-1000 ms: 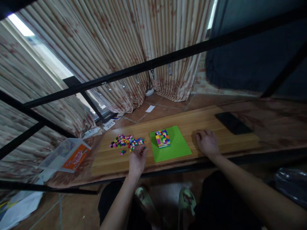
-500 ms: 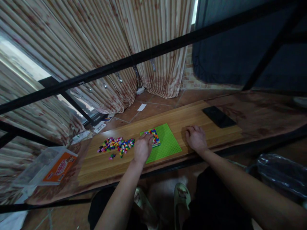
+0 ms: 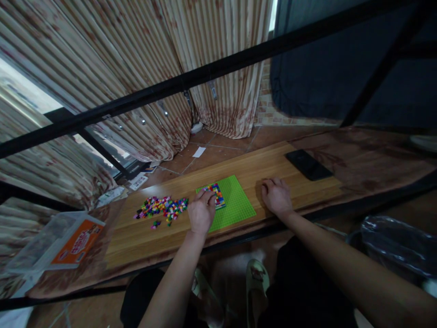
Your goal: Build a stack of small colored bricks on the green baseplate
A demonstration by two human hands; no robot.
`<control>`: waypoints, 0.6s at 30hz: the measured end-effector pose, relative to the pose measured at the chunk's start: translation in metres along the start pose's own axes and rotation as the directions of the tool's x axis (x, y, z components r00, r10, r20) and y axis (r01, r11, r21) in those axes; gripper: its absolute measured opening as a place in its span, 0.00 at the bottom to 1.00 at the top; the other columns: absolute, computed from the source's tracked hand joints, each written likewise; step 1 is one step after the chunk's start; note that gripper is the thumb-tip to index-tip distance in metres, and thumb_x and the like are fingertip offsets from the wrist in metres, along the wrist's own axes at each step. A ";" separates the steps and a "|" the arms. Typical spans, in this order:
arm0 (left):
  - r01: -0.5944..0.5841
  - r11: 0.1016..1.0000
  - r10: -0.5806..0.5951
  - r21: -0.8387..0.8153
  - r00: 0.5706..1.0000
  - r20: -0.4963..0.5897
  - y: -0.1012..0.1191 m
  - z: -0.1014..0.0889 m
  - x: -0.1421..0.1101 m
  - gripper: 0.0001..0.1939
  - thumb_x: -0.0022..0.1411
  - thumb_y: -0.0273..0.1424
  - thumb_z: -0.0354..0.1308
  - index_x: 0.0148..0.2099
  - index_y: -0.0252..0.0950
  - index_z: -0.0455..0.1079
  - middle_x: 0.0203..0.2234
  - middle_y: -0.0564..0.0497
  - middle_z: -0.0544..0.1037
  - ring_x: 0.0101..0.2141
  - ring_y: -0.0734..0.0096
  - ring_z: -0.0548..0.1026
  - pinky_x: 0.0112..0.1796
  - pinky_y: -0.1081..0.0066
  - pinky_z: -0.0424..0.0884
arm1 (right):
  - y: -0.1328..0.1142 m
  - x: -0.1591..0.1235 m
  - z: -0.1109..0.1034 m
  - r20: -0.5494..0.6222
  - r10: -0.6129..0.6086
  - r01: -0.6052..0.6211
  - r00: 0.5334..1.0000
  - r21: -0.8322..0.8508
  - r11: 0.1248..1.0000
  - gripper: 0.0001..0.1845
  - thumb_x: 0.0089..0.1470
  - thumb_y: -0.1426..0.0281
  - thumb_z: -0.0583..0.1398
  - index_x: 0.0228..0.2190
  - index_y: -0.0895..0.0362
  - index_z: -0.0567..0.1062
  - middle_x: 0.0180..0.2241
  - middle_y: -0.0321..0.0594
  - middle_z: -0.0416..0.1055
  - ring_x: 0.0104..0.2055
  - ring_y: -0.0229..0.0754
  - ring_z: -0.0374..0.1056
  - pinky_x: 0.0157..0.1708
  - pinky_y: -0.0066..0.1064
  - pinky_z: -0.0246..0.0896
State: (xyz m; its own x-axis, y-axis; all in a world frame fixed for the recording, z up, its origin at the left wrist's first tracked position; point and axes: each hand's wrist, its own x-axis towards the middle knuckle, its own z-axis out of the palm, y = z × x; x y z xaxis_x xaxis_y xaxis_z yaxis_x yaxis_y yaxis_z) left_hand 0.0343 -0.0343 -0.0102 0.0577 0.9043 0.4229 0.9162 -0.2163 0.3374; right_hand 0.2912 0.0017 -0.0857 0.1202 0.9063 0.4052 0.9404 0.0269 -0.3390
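A green baseplate (image 3: 235, 205) lies on the wooden tabletop (image 3: 143, 237) with a multicoloured block of small bricks (image 3: 215, 193) built at its left part. My left hand (image 3: 201, 212) rests over the left side of that block, fingers curled and pressing on it; what they pinch is too small to see. My right hand (image 3: 277, 197) lies on the wood just right of the plate, fingers loosely curled, holding nothing. A pile of loose coloured bricks (image 3: 163, 206) sits left of my left hand.
A black phone (image 3: 308, 164) lies at the table's far right. A clear box with an orange label (image 3: 68, 241) stands on the left end. Black metal bars cross the view overhead. A curtain hangs behind, and my feet in slippers (image 3: 257, 280) show under the table.
My left hand went from the loose brick pile rightward to the built block on the green plate and stays there. My right hand has kept its place beside the plate.
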 end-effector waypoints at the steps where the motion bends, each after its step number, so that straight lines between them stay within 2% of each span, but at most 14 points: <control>1: -0.023 1.000 0.024 0.010 1.000 -0.012 -0.001 0.001 -0.002 0.09 0.63 0.30 0.55 0.41 0.39 0.77 0.35 0.50 0.80 0.36 0.69 0.76 0.38 0.72 0.69 | 0.000 0.000 0.000 0.001 0.002 -0.002 1.000 0.004 1.000 0.15 0.59 0.69 0.52 0.41 0.59 0.75 0.42 0.50 0.70 0.44 0.51 0.62 0.44 0.39 0.55; 6: -0.130 0.979 0.140 0.159 0.988 -0.057 0.000 0.004 -0.013 0.12 0.65 0.31 0.52 0.43 0.39 0.76 0.39 0.47 0.79 0.38 0.66 0.74 0.39 0.70 0.69 | 0.000 0.000 0.000 -0.010 -0.004 0.004 1.000 0.001 1.000 0.15 0.59 0.69 0.51 0.41 0.59 0.75 0.42 0.51 0.70 0.44 0.52 0.62 0.44 0.40 0.55; 10: -0.179 0.949 0.197 0.258 0.979 -0.047 0.002 0.004 -0.017 0.12 0.66 0.31 0.51 0.44 0.38 0.76 0.38 0.46 0.78 0.37 0.65 0.73 0.36 0.69 0.68 | 0.001 0.001 0.001 -0.009 -0.019 0.019 1.000 -0.011 1.000 0.16 0.58 0.69 0.51 0.41 0.60 0.75 0.42 0.51 0.70 0.44 0.52 0.62 0.44 0.40 0.55; 18: -0.212 0.944 0.222 0.253 0.975 -0.011 0.000 0.004 -0.014 0.13 0.67 0.29 0.49 0.43 0.38 0.75 0.37 0.46 0.78 0.37 0.65 0.72 0.35 0.69 0.68 | 0.001 0.001 0.002 0.014 -0.016 0.017 1.000 -0.068 0.998 0.16 0.59 0.68 0.51 0.41 0.60 0.75 0.41 0.50 0.70 0.43 0.51 0.62 0.44 0.39 0.55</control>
State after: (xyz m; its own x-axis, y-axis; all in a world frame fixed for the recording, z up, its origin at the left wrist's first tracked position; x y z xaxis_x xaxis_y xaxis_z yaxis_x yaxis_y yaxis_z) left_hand 0.0355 -0.0452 -0.0196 0.2552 0.8297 0.4965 0.9528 -0.3030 0.0165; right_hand 0.2918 0.0030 -0.0873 0.1010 0.9116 0.3986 0.9617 0.0132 -0.2739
